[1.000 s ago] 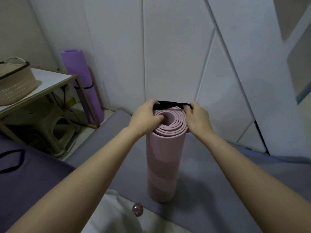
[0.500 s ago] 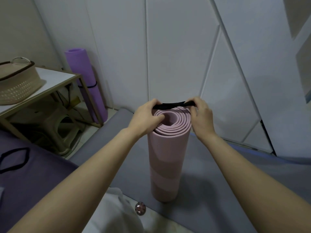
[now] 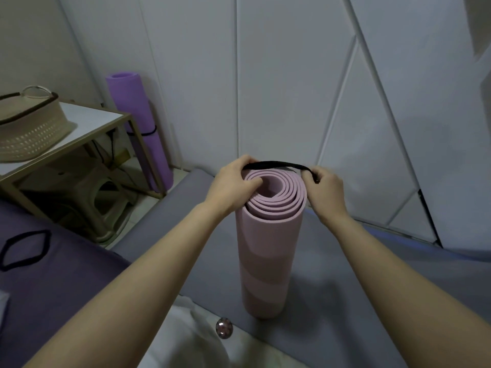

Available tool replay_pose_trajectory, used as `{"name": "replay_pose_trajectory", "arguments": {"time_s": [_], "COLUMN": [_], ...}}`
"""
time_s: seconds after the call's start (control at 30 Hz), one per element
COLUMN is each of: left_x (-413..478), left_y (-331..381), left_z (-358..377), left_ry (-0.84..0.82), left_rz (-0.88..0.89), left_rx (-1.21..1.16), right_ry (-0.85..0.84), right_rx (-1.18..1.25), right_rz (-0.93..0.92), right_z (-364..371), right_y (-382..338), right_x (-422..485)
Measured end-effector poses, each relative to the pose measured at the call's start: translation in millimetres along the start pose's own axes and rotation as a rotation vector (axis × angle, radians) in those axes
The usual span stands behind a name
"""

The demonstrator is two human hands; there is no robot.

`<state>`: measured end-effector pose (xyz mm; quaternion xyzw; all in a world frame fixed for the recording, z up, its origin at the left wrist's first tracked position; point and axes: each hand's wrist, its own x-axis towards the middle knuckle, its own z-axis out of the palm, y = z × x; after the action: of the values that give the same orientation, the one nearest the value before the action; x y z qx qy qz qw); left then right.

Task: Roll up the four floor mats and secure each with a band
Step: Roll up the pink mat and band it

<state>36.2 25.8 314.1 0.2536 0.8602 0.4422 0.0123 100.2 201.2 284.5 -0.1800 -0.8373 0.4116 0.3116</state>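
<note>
Two bare arms reach forward to a pale pink rolled foam mat [image 3: 268,248] that stands upright on its end on a flat grey mat [image 3: 358,274] spread over the floor. The left grip [image 3: 233,181] is curled over the near-left rim of the roll's top, with fingertips tucked into the spiral, and it holds one end of a black elastic band [image 3: 276,164]. The right grip [image 3: 324,192] pinches the band's other end just beside the roll's right rim. Between them the band is stretched taut above the far edge of the roll's top; it is not yet around the roll.

Against the white panelled wall [image 3: 279,75] leans a purple rolled mat [image 3: 138,115], upright, with a thin black band around its middle. Left of it stands a white tabletop [image 3: 87,120] carrying a beige woven basket [image 3: 29,131], with a pale plastic stool [image 3: 106,203] underneath. At the lower left lies a flat dark purple mat [image 3: 66,282] with a loose black band loop [image 3: 25,249] resting on it. A small round shiny object [image 3: 224,328] sits on the floor near the pink roll's base.
</note>
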Motion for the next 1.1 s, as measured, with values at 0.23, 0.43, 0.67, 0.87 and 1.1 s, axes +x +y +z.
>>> {"name": "replay_pose_trajectory", "arguments": {"time_s": [0.23, 0.43, 0.67, 0.87, 1.1], "left_x": [10, 22, 28, 32, 20], "left_y": [0, -2, -9, -10, -7], "left_z": [6, 12, 8, 8, -23], "left_ry": [0.045, 0.076, 0.057, -0.059, -0.069], "left_rz": [-0.057, -0.107, -0.107, 0.145, 0.805], "left_rx": [-0.029, -0.059, -0.041, -0.021, 0.506], "right_ry": [0.062, -0.082, -0.438, -0.399, -0.388], "right_rx": [0.298, 0.123, -0.497, -0.51, -0.433], "right_rz": [-0.003, -0.148, -0.371, -0.308, -0.305], "right_z": [4, -7, -31, -35, -33], "right_y": [-5, -18, -31, -31, -22], "right_x": [-17, -32, -34, -20, -3]}}
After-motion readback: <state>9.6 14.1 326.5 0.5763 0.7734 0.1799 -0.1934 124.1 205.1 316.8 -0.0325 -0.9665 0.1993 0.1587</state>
